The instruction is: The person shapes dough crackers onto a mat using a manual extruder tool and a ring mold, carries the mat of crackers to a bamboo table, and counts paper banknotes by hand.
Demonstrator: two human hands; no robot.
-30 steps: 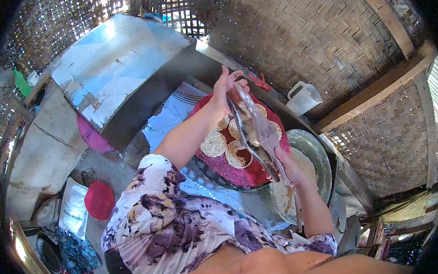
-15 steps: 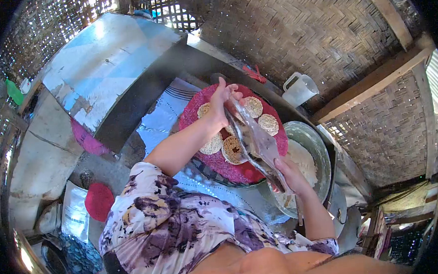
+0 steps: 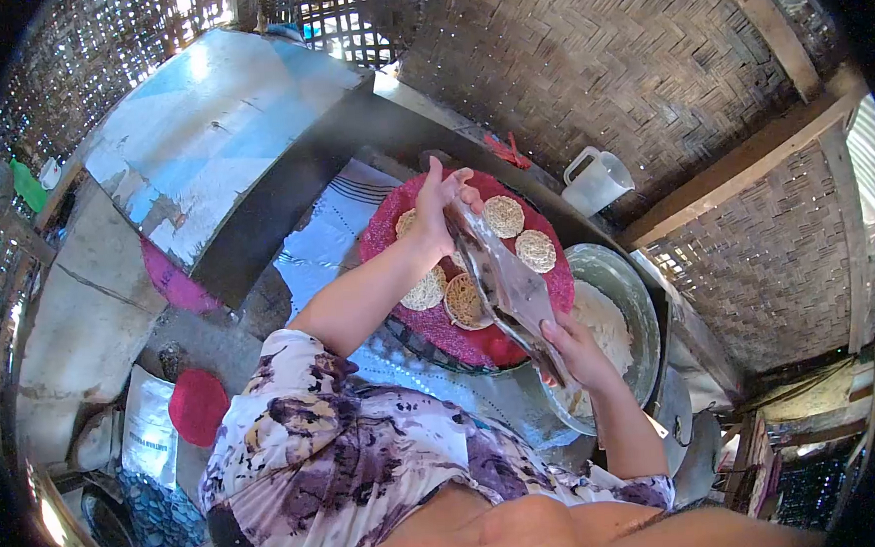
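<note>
Between my two hands is a flat, greyish, shiny pair of sheets (image 3: 508, 279), tilted and seen nearly edge-on; its exact kind I cannot tell. My left hand (image 3: 442, 211) grips its upper end, thumb and fingers around the edge. My right hand (image 3: 574, 350) is closed on the lower end. Beneath them lies a round red mesh surface (image 3: 390, 231) with several pale, textured discs, among them a disc (image 3: 503, 216) at the top, another disc (image 3: 535, 250) at the right and a browner disc (image 3: 466, 302) near the front. The sheets hide part of the surface.
A green basin (image 3: 642, 296) with white powder (image 3: 600, 314) stands right of the red surface. Behind it, a translucent pitcher (image 3: 597, 181) rests on a ledge by the woven wall (image 3: 635, 61). A blue-and-white panel (image 3: 218, 126) is at the left, with a white cloth (image 3: 330, 230) below.
Both hands keep hold of the flat sheets, which have turned very slightly. The browner disc shows a little differently, its dark patch less visible. Otherwise little has moved.
</note>
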